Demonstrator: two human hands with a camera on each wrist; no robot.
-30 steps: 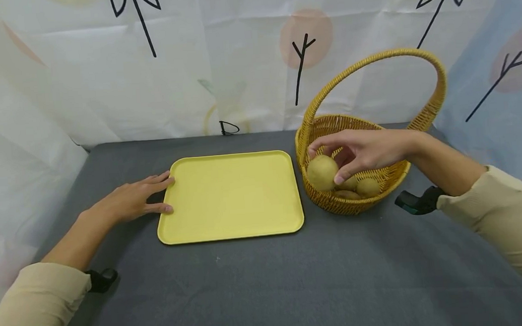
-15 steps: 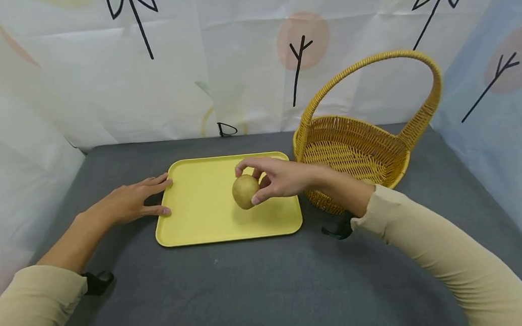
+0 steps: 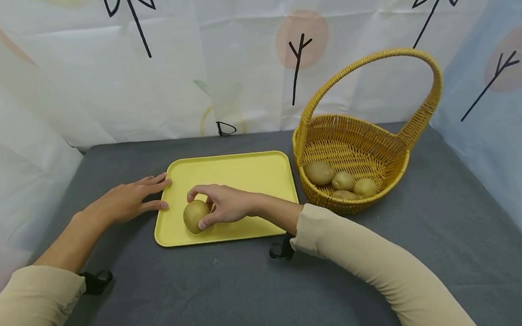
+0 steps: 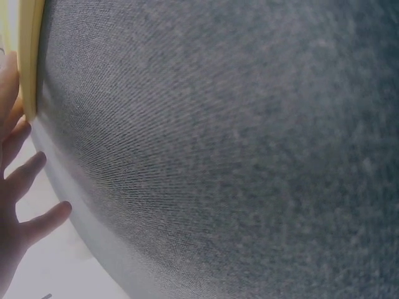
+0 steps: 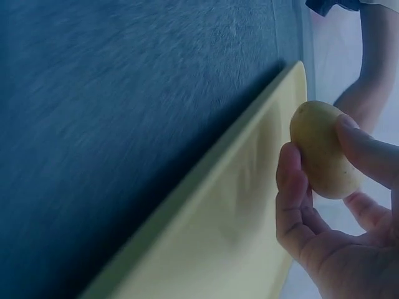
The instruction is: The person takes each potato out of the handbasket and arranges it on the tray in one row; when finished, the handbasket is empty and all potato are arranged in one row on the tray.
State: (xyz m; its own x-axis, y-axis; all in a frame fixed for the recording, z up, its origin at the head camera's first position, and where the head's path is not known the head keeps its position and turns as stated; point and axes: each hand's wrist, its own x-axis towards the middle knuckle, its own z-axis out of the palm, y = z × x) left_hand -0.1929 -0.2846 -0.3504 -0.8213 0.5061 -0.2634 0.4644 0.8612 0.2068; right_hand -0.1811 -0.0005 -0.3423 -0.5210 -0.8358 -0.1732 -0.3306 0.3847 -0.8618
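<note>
My right hand (image 3: 229, 203) grips a potato (image 3: 195, 216) between thumb and fingers, over the left part of the yellow tray (image 3: 248, 174). The right wrist view shows this potato (image 5: 324, 149) held by curled fingers, close to the tray's surface; whether it touches the tray I cannot tell. With fingers extended, my left hand (image 3: 129, 200) touches the left rim of the tray. In the left wrist view, the spread fingers of the left hand (image 4: 19, 187) lie at the tray's edge (image 4: 29, 62).
To the right of the tray stands a wicker basket (image 3: 378, 147) with a tall arched handle. Several potatoes (image 3: 343, 181) lie in its front left part. Grey cloth (image 3: 206, 293) covers the table, and a patterned white curtain (image 3: 244, 48) hangs behind.
My right hand has carried the potato leftward from the basket, across the tray to its left part, and lowered it. The left hand stays at the tray's left rim.
</note>
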